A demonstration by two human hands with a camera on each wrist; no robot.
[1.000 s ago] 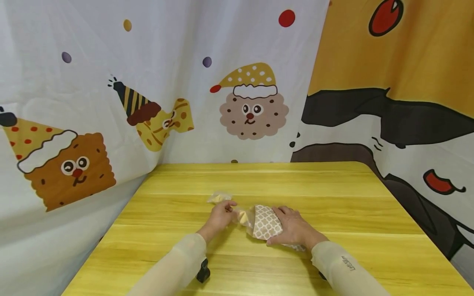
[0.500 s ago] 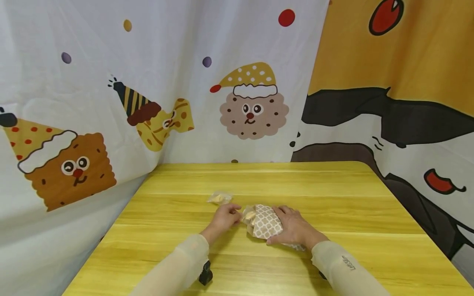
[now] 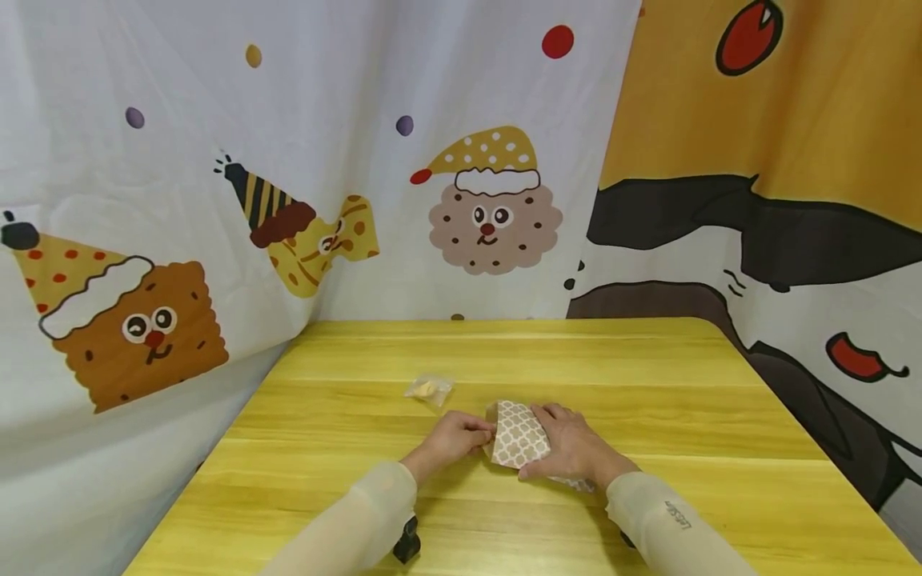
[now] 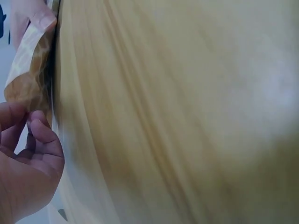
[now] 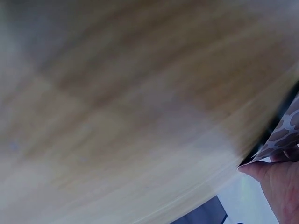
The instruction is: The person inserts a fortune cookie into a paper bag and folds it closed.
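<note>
On the worktop (image 3: 324,416), the paper bag (image 3: 520,432) is gripped by the right hand (image 3: 574,446), seemingly to be steadied for the left hand (image 3: 452,438), whose fingers are curled at its mouth; anything pinched cannot be told.

1. I am wearing one readable marking: dark lettering (image 3: 677,514) on my light right sleeve (image 3: 666,538), near the cuff.
2. The lettering is reading approximately "LetsSlim"; it is showing small and slightly blurred, so I am treating the exact spelling as uncertain.
3. The marking is running at a slant in the head view, and is facing upward on the sleeve's forearm section.
</note>
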